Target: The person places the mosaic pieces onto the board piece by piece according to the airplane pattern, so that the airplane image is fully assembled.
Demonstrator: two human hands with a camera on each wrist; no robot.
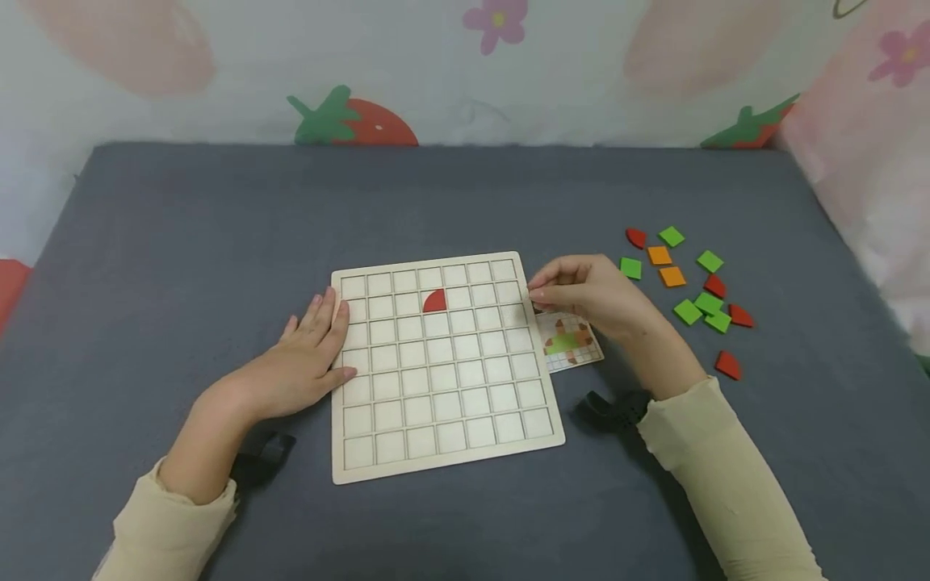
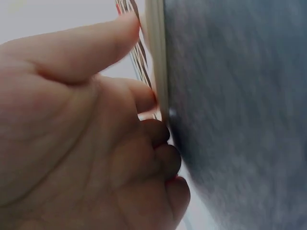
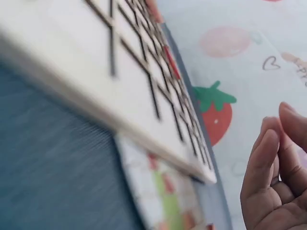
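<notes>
A pale wooden board [image 1: 449, 374] with a grid of square recesses lies on the table, slightly turned. One red quarter-round tile [image 1: 435, 301] sits in a recess near its far side. My left hand [image 1: 298, 367] rests along the board's left edge with its fingers extended; in the left wrist view the fingertips meet the rim. At the board's right edge, my right hand [image 1: 592, 292] has its thumb and fingers brought together. No tile shows between those fingertips in the right wrist view. A picture card [image 1: 570, 343] lies partly hidden beneath the board's right side, by that hand.
To the right lie loose tiles: green squares [image 1: 687, 312], orange squares [image 1: 672, 277] and red quarter-rounds [image 1: 728, 365], some touching or overlapping. The dark grey table cloth [image 1: 218, 242] meets a patterned curtain [image 1: 567, 73] at the back. Black wrist straps [image 1: 613, 410] hang beneath both wrists.
</notes>
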